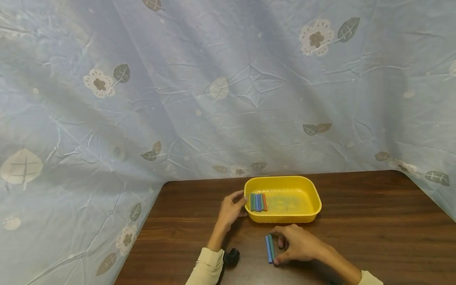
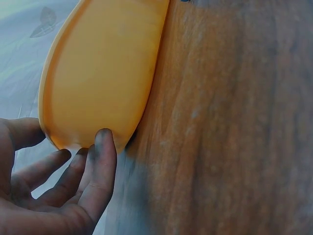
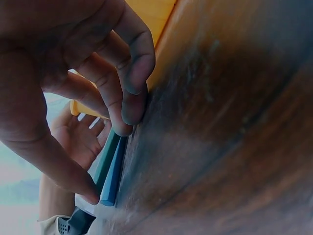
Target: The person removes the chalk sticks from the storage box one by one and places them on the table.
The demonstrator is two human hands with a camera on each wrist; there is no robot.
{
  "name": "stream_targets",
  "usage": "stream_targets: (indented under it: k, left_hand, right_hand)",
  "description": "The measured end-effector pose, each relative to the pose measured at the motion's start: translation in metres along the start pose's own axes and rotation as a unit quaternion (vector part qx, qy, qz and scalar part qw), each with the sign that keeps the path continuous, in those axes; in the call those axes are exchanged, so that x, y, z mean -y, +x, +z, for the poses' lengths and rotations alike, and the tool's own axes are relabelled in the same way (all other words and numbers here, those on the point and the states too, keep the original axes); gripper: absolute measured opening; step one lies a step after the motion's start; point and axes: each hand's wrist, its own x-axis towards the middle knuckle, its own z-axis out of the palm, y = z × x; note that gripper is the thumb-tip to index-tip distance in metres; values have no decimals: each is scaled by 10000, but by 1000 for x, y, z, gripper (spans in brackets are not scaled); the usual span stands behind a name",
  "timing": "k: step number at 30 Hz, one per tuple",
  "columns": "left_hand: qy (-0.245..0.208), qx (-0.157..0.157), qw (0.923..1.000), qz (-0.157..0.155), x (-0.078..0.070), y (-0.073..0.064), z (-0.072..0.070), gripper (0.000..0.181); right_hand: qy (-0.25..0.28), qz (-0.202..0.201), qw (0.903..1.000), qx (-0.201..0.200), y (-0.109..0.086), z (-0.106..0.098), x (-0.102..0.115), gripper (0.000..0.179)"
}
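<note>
A yellow plastic tray [image 1: 292, 218] stands on the table, holding a row of several coloured chalk sticks [image 1: 258, 202] at its left end. My left hand [image 1: 229, 209] holds that end, thumb at the rim and fingers against the outer wall [image 2: 98, 73]. In front of the tray, my right hand [image 1: 301, 242] pinches a green chalk stick [image 1: 272, 247] lengthwise, thumb at the near end and fingers at the far end. A blue chalk stick [image 1: 268, 250] lies right alongside it; both show close up in the right wrist view, the green one [image 3: 106, 159] nearer the thumb.
The dark wooden table [image 1: 374, 221] extends to both sides of the tray. A patterned pale blue curtain [image 1: 228, 118] hangs behind and at the left. A black strap with a small black device [image 1: 232, 257] sits at the left wrist. Chalk dust marks the tray floor.
</note>
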Motion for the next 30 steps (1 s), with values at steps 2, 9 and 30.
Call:
stream_targets:
  k: [2, 9, 30]
  left_hand:
    - [-8, -4, 10000, -14, 0, 0, 0, 47]
    - [-22, 18, 10000, -21, 1, 0, 0, 47]
    - [7, 19, 10000, -18, -1, 0, 0, 48]
  right_hand:
    - [-69, 26, 10000, -1, 0, 1, 0, 77]
    - [-177, -66, 9998, -61, 2, 3, 0, 76]
    - [-547, -74, 9982, -240, 4, 6, 5, 73]
